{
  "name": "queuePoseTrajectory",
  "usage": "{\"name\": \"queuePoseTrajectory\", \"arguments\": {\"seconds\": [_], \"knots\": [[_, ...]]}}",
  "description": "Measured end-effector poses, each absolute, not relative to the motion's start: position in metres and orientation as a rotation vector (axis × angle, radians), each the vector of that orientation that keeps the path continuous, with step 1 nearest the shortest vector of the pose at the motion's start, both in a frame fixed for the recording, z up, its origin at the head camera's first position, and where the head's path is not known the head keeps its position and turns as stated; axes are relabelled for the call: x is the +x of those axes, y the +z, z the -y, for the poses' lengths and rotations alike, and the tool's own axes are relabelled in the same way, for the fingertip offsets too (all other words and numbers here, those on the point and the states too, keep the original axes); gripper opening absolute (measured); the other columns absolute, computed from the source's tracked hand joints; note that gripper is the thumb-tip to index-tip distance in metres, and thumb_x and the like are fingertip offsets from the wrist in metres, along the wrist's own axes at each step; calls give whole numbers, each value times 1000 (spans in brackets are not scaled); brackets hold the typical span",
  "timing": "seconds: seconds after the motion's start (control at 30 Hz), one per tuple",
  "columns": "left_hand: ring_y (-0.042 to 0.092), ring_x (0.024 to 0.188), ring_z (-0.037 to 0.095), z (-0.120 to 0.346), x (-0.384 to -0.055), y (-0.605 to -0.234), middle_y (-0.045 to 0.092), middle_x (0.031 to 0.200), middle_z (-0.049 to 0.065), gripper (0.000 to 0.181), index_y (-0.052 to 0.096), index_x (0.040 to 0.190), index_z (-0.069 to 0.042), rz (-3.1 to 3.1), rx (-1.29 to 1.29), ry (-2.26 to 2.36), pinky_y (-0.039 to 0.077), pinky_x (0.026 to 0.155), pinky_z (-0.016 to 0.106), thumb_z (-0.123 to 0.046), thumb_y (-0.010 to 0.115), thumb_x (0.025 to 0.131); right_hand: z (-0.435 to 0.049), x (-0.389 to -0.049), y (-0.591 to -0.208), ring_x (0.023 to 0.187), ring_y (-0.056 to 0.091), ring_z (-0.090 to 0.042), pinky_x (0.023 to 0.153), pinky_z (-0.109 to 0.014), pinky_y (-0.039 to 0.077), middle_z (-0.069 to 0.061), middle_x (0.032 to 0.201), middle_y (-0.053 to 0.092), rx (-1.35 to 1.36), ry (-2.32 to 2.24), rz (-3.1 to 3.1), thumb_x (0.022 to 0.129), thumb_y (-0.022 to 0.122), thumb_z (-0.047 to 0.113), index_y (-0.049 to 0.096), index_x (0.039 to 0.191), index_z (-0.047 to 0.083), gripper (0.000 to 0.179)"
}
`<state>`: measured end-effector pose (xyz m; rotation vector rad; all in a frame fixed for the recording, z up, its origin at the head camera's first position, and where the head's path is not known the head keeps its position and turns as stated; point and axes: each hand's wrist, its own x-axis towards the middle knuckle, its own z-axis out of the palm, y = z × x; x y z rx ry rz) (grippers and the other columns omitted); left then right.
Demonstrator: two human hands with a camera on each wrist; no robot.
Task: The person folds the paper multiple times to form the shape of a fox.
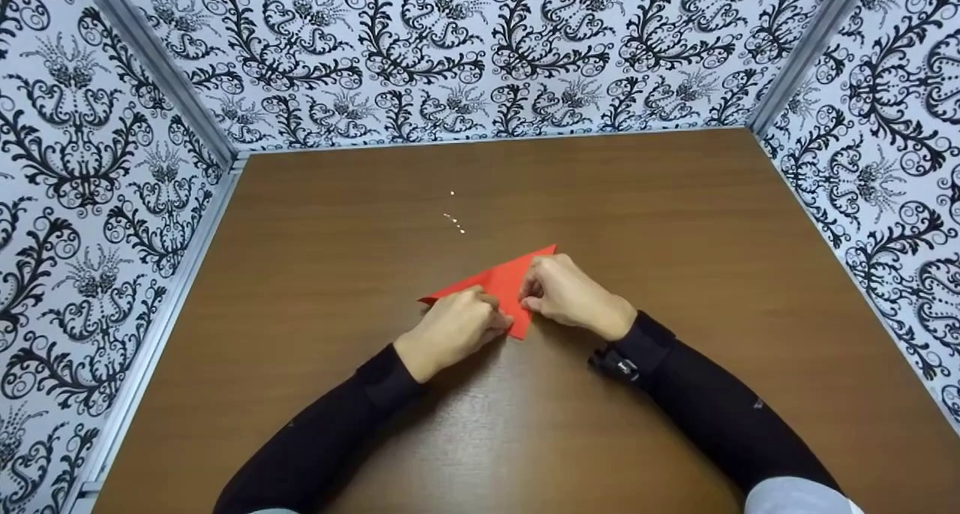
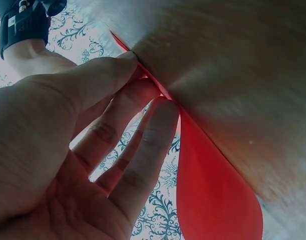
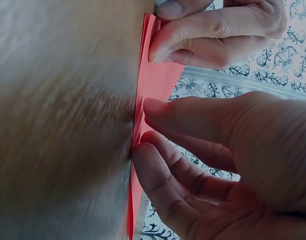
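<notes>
A folded sheet of red paper [image 1: 507,280] lies on the wooden table, with one long straight edge at the back and a blunt corner toward the person. My left hand [image 1: 465,323] holds that near corner, thumb and fingertips at its left side. On the right side, the right hand [image 1: 566,293] has its thumb and curled fingers at the paper's edge. In the right wrist view, layers of the red paper [image 3: 160,75] show along the fold, with thumb and fingertips pinching close above the table. The left wrist view shows a loose flap of the paper [image 2: 213,185] rising off the table.
The brown table [image 1: 337,214] is bounded by patterned walls [image 1: 450,56] at the back and both sides, with grey metal posts [image 1: 161,67] in the corners. Small white specks [image 1: 454,221] show on the table behind the paper.
</notes>
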<state>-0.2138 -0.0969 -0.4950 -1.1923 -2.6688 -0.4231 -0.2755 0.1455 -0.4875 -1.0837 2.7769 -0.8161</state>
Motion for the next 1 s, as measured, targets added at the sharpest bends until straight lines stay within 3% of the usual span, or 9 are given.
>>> {"name": "queuePoseTrajectory", "arguments": {"seconds": [0.3,0.5,0.77,1.0], "knots": [[75,88,25,101,-217,-498,79,88,4,10,88,93,-15,2645,-1251,-438,66,79,38,-10,91,101,-144,-269,-489,90,81,-23,79,-40,68,-6,92,86,-1112,-828,-2816,97,91,2,92,94,8,6],[75,85,22,103,-219,-497,80,88,3,11,90,94,-16,2634,-1284,-474,65,79,37,-7,92,99,-146,-269,-488,89,79,-22,79,-37,66,-6,94,82,-1100,-843,-2819,96,94,4,92,92,8,6],[76,85,19,105,-224,-489,80,88,5,11,95,107,-15,2706,-1271,-540,66,80,36,-7,90,103,-145,-271,-489,88,79,-21,78,-35,66,-6,93,83,-1097,-848,-2813,96,95,4,91,90,9,8],[77,91,26,105,-234,-479,82,90,4,6,92,101,-13,2724,-1172,-447,68,82,43,-12,87,105,-144,-271,-489,83,73,-15,74,-31,59,-1,86,82,-1051,-815,-2834,95,94,6,91,85,12,12]]}}
